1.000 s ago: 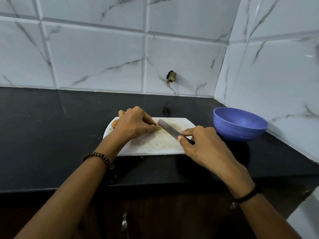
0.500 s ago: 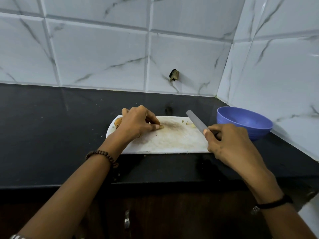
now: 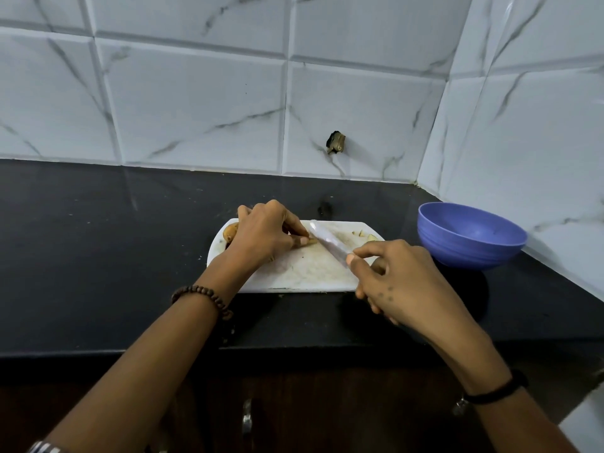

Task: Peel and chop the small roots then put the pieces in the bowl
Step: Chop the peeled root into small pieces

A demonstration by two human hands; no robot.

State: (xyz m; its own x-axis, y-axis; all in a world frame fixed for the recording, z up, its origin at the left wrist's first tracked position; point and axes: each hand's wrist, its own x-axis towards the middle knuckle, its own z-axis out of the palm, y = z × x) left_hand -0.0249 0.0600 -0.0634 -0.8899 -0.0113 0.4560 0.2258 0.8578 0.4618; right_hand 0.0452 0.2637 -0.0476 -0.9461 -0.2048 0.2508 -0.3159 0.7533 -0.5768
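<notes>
Head view: chopping a root (image 3: 310, 242) on the board (image 3: 304, 273).
Left hand (image 3: 266, 235) is pinning it; right hand (image 3: 397, 277) is gripping the knife (image 3: 328, 245), risking nicked fingertips (image 3: 304, 240) beside the blade.

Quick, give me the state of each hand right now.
Left hand: closed, fingers pinning a small root on the cutting board.
Right hand: closed on the knife, blade at the root.

The black bench (image 3: 98, 256) meets white marble-pattern wall tiles (image 3: 196, 109) at its far edge; a dark stub (image 3: 335, 142) sticks out from one tile.
</notes>
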